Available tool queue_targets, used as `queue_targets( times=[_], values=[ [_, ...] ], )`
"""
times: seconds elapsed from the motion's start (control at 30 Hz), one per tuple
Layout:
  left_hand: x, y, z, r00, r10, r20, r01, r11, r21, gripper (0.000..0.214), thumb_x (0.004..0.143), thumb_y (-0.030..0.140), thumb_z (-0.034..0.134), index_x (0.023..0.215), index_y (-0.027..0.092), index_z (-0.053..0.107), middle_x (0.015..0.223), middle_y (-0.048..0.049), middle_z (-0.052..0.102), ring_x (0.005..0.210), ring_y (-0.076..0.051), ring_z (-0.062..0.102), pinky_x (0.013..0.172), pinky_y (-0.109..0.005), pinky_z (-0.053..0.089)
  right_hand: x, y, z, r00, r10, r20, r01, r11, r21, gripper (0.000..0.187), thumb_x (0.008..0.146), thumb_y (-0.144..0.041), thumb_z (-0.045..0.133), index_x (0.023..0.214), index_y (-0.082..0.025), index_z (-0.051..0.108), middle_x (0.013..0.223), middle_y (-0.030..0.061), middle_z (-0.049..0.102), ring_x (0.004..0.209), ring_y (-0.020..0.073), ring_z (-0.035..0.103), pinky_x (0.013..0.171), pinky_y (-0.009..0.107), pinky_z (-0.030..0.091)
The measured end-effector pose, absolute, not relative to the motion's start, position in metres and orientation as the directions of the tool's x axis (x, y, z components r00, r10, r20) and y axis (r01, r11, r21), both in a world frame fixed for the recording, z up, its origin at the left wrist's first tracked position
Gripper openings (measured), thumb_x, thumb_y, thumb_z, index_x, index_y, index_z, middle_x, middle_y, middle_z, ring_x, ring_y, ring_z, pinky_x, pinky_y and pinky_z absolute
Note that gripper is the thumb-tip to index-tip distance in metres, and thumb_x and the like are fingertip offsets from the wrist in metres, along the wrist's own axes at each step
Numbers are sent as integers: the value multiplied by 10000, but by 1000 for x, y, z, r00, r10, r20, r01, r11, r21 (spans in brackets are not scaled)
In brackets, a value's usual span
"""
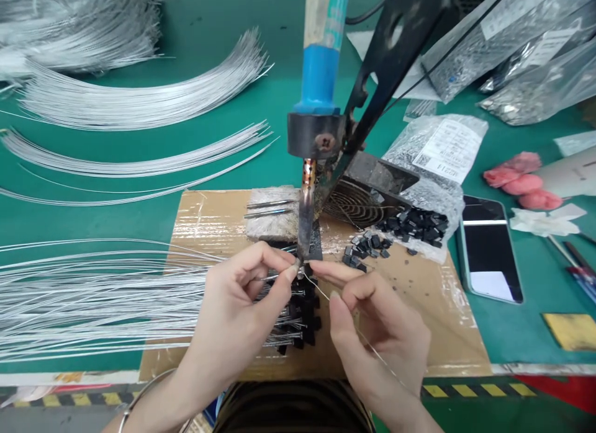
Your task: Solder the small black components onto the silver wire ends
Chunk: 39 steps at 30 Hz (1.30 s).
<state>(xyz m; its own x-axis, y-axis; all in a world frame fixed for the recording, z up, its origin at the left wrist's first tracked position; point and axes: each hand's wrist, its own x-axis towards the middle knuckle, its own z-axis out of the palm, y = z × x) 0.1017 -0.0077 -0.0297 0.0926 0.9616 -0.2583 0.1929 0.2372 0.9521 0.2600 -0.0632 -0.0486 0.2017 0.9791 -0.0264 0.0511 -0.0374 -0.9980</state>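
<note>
My left hand pinches a thin silver wire from the bundle lying to the left, with its end held under the tip of the fixed soldering iron. My right hand pinches a fine strand of solder wire that runs up to the same tip. Both hands meet just below the iron, above a row of small black parts with wires attached. The iron has a blue handle and hangs from a black stand.
Curved bundles of silver wire lie on the green table at the left. Loose black components spill from a plastic bag beside a small fan. A phone, pink pieces and bagged parts sit at the right. Cardboard covers the work spot.
</note>
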Motion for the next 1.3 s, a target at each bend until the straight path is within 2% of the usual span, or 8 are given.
queue_targets(
  times=[0.27, 0.4, 0.9, 1.3],
  values=[
    [103, -5, -27, 62, 966, -250, 218, 232, 948, 126, 874, 177, 744, 760, 196, 693, 832, 5, 763, 648, -107, 617, 561, -218, 424, 260, -57, -49, 202, 976, -78, -47, -70, -996, 216, 941, -104, 650, 796, -246, 577, 1251, 78, 808, 1148, 253, 775, 1008, 393, 604],
    [105, -2, -27, 58, 967, -247, 206, 230, 951, 119, 870, 166, 747, 764, 196, 702, 839, 0, 774, 673, -113, 626, 595, -220, 444, 260, -55, -50, 200, 979, -45, -52, -36, -998, 215, 962, -109, 642, 811, -249, 585, 1251, 54, 808, 1172, 230, 768, 1007, 359, 601],
    [103, -1, -28, 61, 973, -224, 183, 210, 960, 127, 879, 148, 755, 774, 200, 705, 860, 7, 785, 697, -108, 647, 614, -204, 461, 258, -53, -48, 227, 972, -65, -67, -51, -996, 218, 939, -106, 661, 790, -249, 593, 1221, 75, 818, 1159, 257, 773, 1013, 406, 612],
    [103, -3, -31, 57, 975, -214, 197, 199, 960, 136, 889, 158, 754, 773, 209, 704, 887, 7, 783, 758, -123, 693, 637, -208, 483, 258, -53, -47, 229, 972, -51, -50, -40, -998, 216, 937, -107, 654, 784, -247, 594, 1208, 67, 822, 1146, 243, 779, 1015, 375, 610]
  ],
)
